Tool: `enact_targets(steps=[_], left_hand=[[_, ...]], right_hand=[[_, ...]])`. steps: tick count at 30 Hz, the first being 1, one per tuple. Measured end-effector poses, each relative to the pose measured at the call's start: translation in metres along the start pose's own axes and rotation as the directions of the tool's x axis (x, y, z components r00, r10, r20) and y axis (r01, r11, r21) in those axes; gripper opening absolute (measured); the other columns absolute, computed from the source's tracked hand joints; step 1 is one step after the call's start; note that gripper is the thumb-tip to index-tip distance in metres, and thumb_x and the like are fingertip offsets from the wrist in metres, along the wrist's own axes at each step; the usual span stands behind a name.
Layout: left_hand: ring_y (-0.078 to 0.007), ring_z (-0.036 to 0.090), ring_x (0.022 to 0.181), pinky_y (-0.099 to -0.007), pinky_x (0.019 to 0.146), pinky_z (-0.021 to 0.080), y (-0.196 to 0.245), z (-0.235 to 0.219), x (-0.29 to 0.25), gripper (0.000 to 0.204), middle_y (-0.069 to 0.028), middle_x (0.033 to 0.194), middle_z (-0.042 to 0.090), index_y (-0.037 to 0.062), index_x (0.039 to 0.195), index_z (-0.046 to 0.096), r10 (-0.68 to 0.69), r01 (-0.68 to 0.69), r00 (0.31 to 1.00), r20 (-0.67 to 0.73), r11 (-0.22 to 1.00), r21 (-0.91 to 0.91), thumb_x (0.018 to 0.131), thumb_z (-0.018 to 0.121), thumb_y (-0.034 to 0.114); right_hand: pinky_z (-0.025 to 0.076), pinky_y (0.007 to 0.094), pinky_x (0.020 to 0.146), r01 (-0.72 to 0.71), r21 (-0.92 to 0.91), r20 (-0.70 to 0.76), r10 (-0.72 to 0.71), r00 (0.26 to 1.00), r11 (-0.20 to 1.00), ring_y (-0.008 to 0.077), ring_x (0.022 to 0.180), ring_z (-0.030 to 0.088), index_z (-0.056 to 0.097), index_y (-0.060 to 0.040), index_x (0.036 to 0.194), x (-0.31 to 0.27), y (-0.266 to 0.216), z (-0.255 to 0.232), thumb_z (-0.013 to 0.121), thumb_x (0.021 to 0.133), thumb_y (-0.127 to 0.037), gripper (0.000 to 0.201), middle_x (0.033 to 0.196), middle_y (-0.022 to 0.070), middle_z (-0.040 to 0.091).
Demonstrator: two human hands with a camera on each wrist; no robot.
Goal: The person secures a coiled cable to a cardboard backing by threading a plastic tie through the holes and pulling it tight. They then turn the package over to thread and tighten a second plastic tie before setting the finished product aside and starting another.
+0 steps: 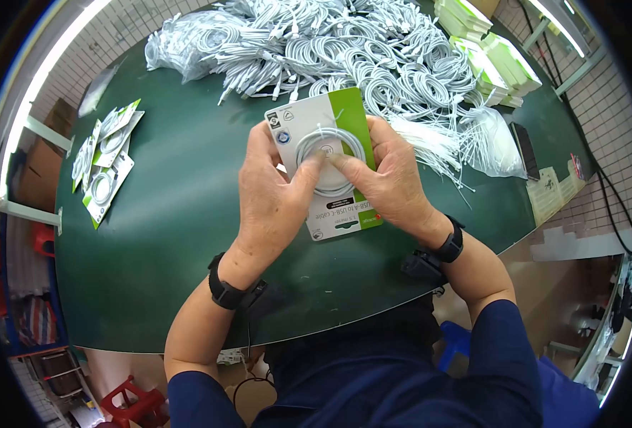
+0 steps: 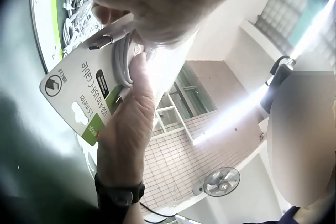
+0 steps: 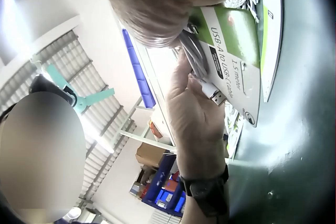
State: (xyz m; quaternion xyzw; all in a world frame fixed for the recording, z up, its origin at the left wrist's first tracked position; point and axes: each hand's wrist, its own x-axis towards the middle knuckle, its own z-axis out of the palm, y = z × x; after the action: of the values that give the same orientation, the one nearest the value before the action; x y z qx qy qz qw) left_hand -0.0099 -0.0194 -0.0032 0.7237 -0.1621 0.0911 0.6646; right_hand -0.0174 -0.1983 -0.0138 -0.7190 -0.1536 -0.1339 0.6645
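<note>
Both hands hold up a white and green cable card [image 1: 349, 107] over the dark green table [image 1: 180, 164]. A coiled white cable [image 1: 359, 151] lies against its face. My left hand [image 1: 273, 196] grips the left edge, and my right hand [image 1: 398, 178] grips the opposite edge. The two thumbs press close together at the coil's middle, while the other fingers are mostly hidden behind the card. Printing on it reads USB-A to USB-C cable, 1.5 meter. A USB plug [image 3: 216, 96] shows beside the coil in the right wrist view. A thin white tie end sticks out above the coil.
A large heap of coiled white cables [image 1: 330, 57] covers the far side. White cable ties [image 1: 426, 143] and a plastic bag of ties [image 1: 498, 143] lie right, near a dark phone [image 1: 524, 151]. Stacked cards [image 1: 505, 68] stand at the back right. Several carded cables [image 1: 109, 160] lie left.
</note>
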Motion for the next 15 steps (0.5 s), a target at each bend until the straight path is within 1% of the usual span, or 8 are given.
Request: enact_targets(steps=[2,5,7,8,10,12,14,15], left_hand=[[-0.0214,0.073,0.095,-0.0353,0.079,0.058,0.004,0.001,0.0,0.047,-0.0173,0.107,0.072,-0.005,0.134,0.048,-0.102,0.103,0.995,0.016,0.99,-0.101,0.094,0.07,0.005],[-0.0178,0.07,0.108,-0.0309,0.086,0.058,-0.002,-0.002,0.002,0.041,-0.0172,0.12,0.069,-0.0064,0.137,0.046,-0.024,0.023,0.998,0.066,0.999,0.022,0.099,0.06,-0.001],[-0.0159,0.069,0.105,-0.0298,0.085,0.058,-0.004,0.002,0.001,0.038,-0.0155,0.116,0.07,-0.006,0.135,0.048,-0.005,0.004,0.999,0.038,1.0,0.022,0.099,0.059,-0.001],[-0.015,0.069,0.104,-0.0292,0.085,0.057,-0.002,0.001,0.001,0.037,-0.0147,0.114,0.071,-0.0058,0.134,0.049,0.011,-0.012,1.0,0.016,0.999,0.041,0.099,0.059,-0.001],[-0.011,0.067,0.095,-0.0273,0.08,0.056,0.011,-0.004,-0.001,0.036,-0.0115,0.11,0.072,-0.0035,0.132,0.053,-0.094,0.084,0.995,0.029,0.963,0.257,0.097,0.062,0.0],[-0.0081,0.064,0.086,-0.0272,0.075,0.055,0.012,-0.005,-0.002,0.037,-0.0089,0.106,0.072,-0.0019,0.13,0.057,-0.16,0.161,0.986,0.042,0.987,-0.022,0.094,0.066,0.003],[-0.0075,0.061,0.081,-0.0272,0.073,0.054,-0.006,-0.009,-0.003,0.039,-0.0066,0.103,0.073,-0.0015,0.129,0.059,-0.165,0.189,0.976,0.141,0.966,-0.177,0.092,0.07,0.005],[-0.0079,0.062,0.081,-0.0266,0.073,0.054,-0.002,-0.014,-0.003,0.038,-0.006,0.103,0.073,-0.0022,0.128,0.06,-0.178,0.198,0.97,0.164,0.974,-0.114,0.093,0.071,0.005]], right_hand=[[0.057,0.032,0.081,-0.054,-0.042,-0.017,0.054,0.998,0.998,0.016,0.093,0.07,0.063,0.0039,0.12,-0.001,-0.001,0.0,0.071,0.095,-0.013,0.032,0.107,0.014,0.073],[0.057,0.0351,0.083,-0.045,-0.096,-0.069,0.038,0.997,0.994,0.0198,0.093,0.071,0.062,0.0039,0.123,0.0,0.0,-0.002,0.068,0.095,-0.011,0.033,0.107,0.0157,0.073],[0.056,0.0377,0.084,0.045,-0.119,-0.087,-0.055,0.995,0.992,0.0229,0.094,0.071,0.061,0.0036,0.126,0.001,0.005,0.001,0.066,0.096,-0.011,0.034,0.107,0.0169,0.073],[0.056,0.0389,0.085,0.035,-0.194,-0.091,-0.054,0.994,0.98,0.0245,0.094,0.071,0.061,0.0033,0.127,0.001,0.001,0.0,0.064,0.096,-0.012,0.035,0.107,0.0175,0.073],[0.055,0.0396,0.086,0.028,-0.288,-0.074,-0.052,0.996,0.957,0.0254,0.095,0.07,0.061,0.0028,0.129,0.0,-0.014,-0.003,0.061,0.096,-0.012,0.036,0.107,0.0179,0.073],[0.054,0.038,0.087,0.011,-0.273,-0.025,-0.019,1.0,0.962,0.0235,0.097,0.069,0.061,0.0023,0.13,0.0,-0.005,-0.009,0.06,0.096,-0.011,0.036,0.108,0.0164,0.071],[0.053,0.0354,0.091,0.035,-0.234,-0.036,-0.045,0.998,0.972,0.0189,0.102,0.067,0.061,0.0031,0.13,-0.001,-0.006,-0.007,0.059,0.099,-0.006,0.033,0.114,0.0124,0.071],[0.053,0.0339,0.093,0.002,-0.135,-0.008,-0.003,1.0,0.991,0.0178,0.107,0.067,0.057,0.0044,0.136,-0.002,-0.004,-0.009,0.058,0.1,-0.003,0.037,0.118,0.013,0.071]])
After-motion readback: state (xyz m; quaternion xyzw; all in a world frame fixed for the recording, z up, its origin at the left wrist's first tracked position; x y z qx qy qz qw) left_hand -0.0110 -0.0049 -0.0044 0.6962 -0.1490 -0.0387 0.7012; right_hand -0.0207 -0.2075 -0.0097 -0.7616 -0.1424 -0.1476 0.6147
